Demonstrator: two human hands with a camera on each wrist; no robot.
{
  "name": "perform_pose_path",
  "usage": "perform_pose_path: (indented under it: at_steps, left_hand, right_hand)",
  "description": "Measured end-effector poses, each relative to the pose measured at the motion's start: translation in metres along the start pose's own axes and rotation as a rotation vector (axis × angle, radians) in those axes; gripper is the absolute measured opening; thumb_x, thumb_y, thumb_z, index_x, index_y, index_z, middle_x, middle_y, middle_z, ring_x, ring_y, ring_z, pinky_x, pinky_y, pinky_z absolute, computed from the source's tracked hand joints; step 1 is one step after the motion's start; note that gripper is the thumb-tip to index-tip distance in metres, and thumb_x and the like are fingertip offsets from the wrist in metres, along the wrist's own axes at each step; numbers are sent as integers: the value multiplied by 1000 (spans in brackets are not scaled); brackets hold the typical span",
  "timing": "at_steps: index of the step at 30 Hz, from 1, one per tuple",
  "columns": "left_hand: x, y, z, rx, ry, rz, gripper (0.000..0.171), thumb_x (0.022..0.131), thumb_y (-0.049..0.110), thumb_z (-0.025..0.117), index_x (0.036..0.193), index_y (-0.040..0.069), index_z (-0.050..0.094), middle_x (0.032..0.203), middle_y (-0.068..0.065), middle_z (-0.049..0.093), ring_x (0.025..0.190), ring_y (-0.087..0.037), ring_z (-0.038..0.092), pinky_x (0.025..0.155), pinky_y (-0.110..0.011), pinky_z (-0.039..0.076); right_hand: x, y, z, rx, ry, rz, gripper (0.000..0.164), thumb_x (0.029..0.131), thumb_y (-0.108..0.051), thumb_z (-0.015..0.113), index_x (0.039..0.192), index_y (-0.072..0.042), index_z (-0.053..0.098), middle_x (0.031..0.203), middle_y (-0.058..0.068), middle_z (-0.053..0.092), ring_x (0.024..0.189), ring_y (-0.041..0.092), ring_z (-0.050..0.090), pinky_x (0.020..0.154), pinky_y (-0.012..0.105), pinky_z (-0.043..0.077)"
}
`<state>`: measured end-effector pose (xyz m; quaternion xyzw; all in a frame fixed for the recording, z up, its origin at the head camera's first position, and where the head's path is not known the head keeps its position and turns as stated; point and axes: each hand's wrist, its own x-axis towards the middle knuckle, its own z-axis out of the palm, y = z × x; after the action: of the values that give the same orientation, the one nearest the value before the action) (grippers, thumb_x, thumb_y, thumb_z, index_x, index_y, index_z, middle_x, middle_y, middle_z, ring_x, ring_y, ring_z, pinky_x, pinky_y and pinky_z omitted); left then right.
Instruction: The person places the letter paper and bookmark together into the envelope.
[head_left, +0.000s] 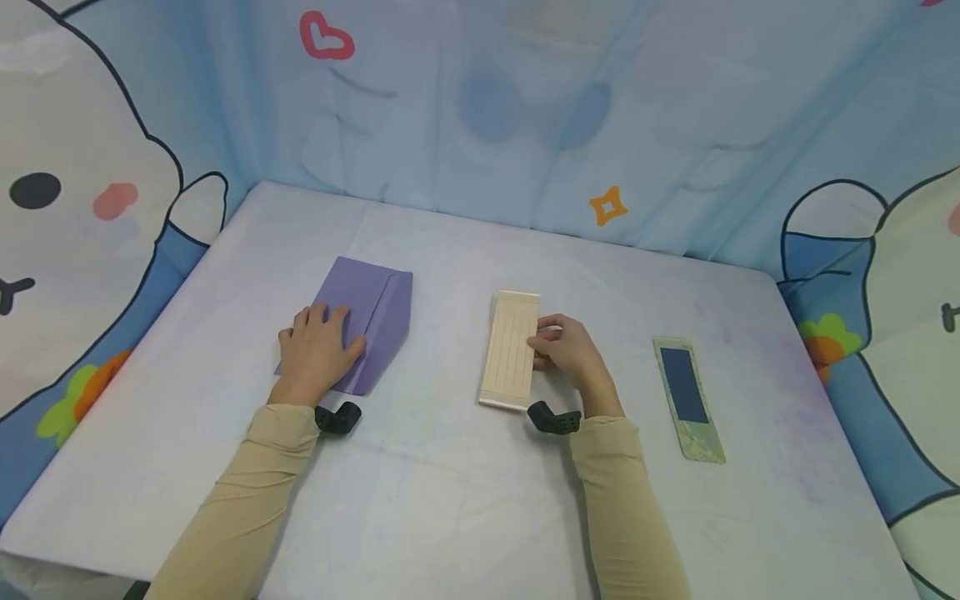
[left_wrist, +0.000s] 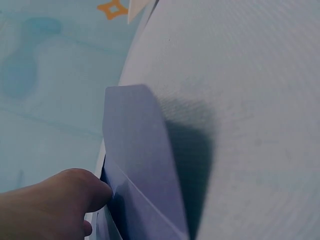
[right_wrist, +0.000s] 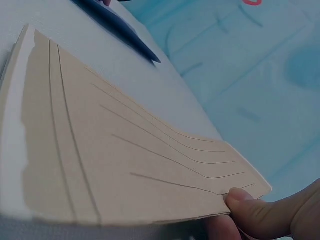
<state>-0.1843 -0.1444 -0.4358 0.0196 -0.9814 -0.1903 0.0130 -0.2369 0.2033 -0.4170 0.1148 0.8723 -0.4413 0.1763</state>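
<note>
On the left of the table in the head view lies a purple envelope (head_left: 387, 321), its flap raised toward the right. My left hand (head_left: 311, 352) rests on it with fingers spread. The left wrist view has the thumb (left_wrist: 90, 191) right at the opening beside the envelope's flap (left_wrist: 137, 130). Near the middle, my right hand (head_left: 567, 348) pinches the right edge of a folded sheet of cream lined letter paper (head_left: 510, 350). Up close, the thumb lies over the lined paper's (right_wrist: 135, 145) edge and a fingertip shows beneath.
A narrow pale-green flat piece with a dark blue panel (head_left: 684, 385) lies to the right of my right hand. White cloth covers the table (head_left: 420, 500). A blue cartoon-print curtain (head_left: 465, 108) hangs behind and along both sides.
</note>
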Motion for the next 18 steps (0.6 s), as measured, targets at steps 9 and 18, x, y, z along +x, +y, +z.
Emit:
perform_pose_path:
  at_steps: [9,18]
  left_hand:
    - [2,0,-1,1,-4,-1,59,91,40,51,141,9,43,144,-24,36,135,-45,28,97,-65,28]
    - [1,0,-2,-6,-11,-4,58,92,40,50,140,9,43,144,-25,36,135,-45,28,97,-66,28]
  right_hand:
    - [2,0,1,100,-6,0,45,92,-13,61,134,-7,44,111,11,56,73,9,62,66,23,54]
    - [1,-3,2,211,0,-7,46,92,-9,60,134,-5,42,103,6,53,68,7,61,68,22,56]
